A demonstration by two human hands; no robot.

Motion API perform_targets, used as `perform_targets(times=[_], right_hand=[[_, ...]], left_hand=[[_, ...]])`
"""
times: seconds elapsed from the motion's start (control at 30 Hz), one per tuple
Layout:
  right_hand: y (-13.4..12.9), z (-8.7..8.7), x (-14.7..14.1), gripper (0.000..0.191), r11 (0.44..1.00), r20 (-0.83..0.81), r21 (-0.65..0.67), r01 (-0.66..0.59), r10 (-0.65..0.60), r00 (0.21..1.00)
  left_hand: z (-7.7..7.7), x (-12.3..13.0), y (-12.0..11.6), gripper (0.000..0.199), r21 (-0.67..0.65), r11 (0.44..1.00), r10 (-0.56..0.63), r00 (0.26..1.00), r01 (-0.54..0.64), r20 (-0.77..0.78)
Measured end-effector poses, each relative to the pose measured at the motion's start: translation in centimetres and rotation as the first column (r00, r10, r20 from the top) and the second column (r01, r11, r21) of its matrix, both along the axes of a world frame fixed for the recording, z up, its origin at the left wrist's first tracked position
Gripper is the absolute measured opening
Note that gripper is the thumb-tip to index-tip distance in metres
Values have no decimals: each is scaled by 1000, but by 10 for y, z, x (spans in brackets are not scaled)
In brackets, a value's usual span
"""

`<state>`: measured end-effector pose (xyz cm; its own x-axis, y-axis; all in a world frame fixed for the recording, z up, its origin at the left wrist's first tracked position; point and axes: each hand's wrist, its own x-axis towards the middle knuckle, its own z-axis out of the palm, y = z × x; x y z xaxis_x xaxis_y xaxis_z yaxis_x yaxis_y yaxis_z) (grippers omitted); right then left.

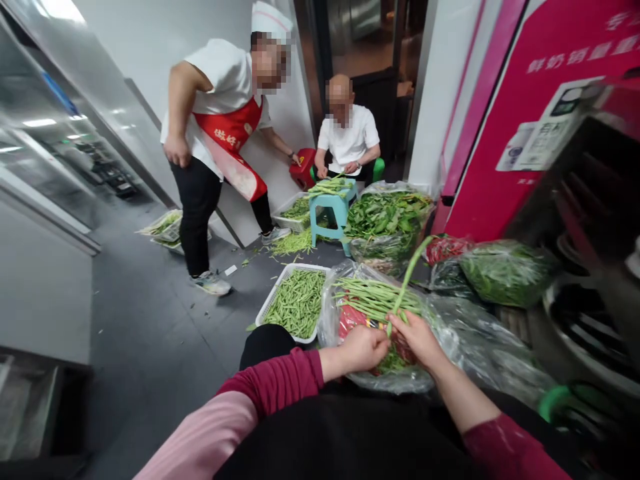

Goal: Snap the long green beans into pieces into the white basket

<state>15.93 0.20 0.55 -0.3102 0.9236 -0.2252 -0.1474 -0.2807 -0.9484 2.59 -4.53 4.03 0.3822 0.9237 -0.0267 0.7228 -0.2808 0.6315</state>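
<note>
A long green bean (411, 273) rises in a curve from between my two hands, its upper tip bending to the right. My right hand (417, 339) pinches it near the lower end with thumb and fingers. My left hand (364, 348) is closed in a fist, its fingertips at the bean's lower end. Beneath them, an open clear plastic bag (330, 313) holds a bundle of uncut long beans (367, 298), something red and some green scraps. To the left, a white plastic basket (265, 305) is full of short bean pieces (297, 301).
A person in a red apron (230, 133) leans over at the left. Another person (347, 143) sits behind a light-blue stool (333, 207) topped with greens. Bagged leafy vegetables (385, 217) stand ahead; more bags (507, 270) lie right, beside a pink panel (500, 147).
</note>
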Motion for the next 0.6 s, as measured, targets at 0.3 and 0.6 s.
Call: perform_targets(times=[0.3,0.6], right_hand=[[0,3,12,32,986,87,148,-73,61,994],[-10,16,9,24,916,-131,-24,-400,393,910]], left_hand=[[12,-24,29,48,-92,986,148,987,-142,57],[27,-39,82,39,-578,810,536,527,-100,659]])
